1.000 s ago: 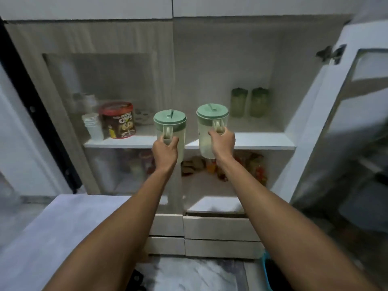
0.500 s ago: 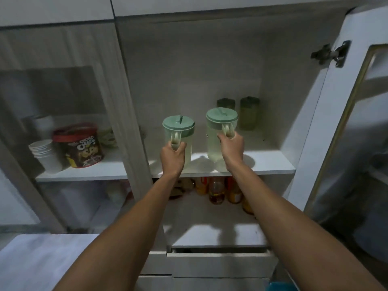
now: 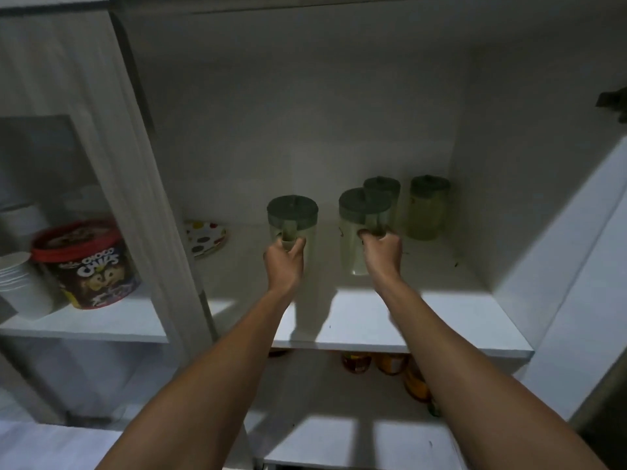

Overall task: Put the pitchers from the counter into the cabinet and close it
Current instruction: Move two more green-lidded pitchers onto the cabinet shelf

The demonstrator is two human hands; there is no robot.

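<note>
white shelf [image 3: 424, 320] — four green-lidded pitchers [image 3: 429, 206] and a spotted plate [image 3: 205, 237] on it.

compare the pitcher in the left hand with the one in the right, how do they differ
The left pitcher stands alone in open shelf space, nearer the spotted plate; the right pitcher sits just in front of two stored pitchers. The left hand covers the left pitcher's lower body, while the right pitcher's clear body shows down to its base beside the right hand. Both are upright, have green lids and are held by the handle.
</note>
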